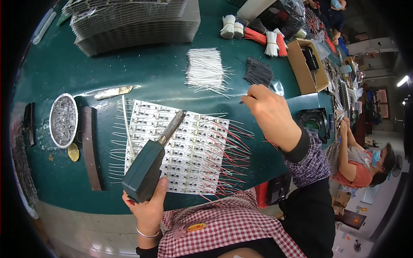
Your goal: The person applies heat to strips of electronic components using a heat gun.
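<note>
Green soldering gun (146, 167) in left hand (149, 211); right hand (272, 112) curled.

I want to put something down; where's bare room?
Mostly bare: green table between grey stack and circuit board, left of the white wires; also left of the brown bar's near end. Crowded: far right, with wire bundles and cardboard box.
</note>
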`<state>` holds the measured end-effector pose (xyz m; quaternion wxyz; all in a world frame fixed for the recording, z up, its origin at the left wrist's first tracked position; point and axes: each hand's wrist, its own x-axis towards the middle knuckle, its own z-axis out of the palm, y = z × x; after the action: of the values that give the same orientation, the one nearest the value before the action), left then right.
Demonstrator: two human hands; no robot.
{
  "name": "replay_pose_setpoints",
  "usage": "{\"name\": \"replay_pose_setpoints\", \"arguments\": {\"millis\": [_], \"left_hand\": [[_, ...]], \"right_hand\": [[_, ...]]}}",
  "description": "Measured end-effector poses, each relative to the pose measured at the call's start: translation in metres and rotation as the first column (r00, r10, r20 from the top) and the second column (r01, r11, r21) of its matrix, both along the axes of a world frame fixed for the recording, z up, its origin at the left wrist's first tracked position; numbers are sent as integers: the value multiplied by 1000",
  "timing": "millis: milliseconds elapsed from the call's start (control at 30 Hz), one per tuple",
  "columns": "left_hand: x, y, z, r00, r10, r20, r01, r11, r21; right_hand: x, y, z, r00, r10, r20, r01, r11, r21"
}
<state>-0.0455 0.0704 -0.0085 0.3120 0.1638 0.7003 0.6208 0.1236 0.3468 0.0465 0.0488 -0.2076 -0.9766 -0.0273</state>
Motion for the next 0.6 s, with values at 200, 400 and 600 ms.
{"name": "replay_pose_setpoints", "arguments": {"millis": [200, 400, 600], "left_hand": [[2, 0, 0, 1000, -19, 5, 19, 999, 27], [1, 1, 13, 996, 15, 86, -14, 1000, -3], [0, 1, 17, 990, 24, 142, -17, 999, -50]], "right_hand": [[-7, 5, -15, 952, 69, 300, -133, 971, 198], [-9, 2, -22, 921, 92, 380, -195, 950, 244], [-6, -3, -33, 912, 76, 404, -206, 935, 289]]}}
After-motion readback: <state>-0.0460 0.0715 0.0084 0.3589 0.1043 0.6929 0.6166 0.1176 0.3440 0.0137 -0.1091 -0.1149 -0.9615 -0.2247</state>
